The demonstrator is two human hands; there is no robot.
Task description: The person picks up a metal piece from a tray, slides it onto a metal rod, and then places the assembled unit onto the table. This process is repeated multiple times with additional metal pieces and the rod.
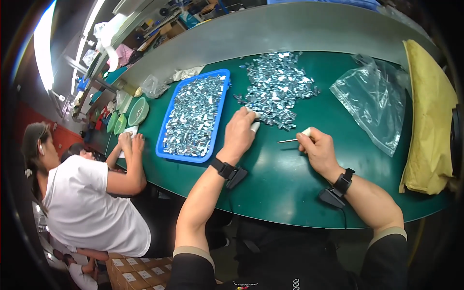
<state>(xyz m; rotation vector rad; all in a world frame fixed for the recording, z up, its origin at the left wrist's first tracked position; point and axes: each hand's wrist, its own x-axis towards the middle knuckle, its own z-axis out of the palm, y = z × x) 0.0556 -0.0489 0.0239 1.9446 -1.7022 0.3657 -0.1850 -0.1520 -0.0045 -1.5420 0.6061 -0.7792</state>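
Note:
My left hand is at the near left edge of a loose pile of small shiny silver-blue metal pieces. White covers show on its thumb and a fingertip. Its fingers are curled in, and whatever is between them is too small or hidden to name. To the right, my right hand is closed around a thin metal rod, which points left above the green table. A white cover is on one of its fingertips too. The rod's other end is hidden in the hand.
Left of the pile, a blue tray holds many similar pieces. A clear plastic bag and a yellow padded bundle lie at right. A co-worker in white sits at left near green bowls. A grey partition borders the table's back.

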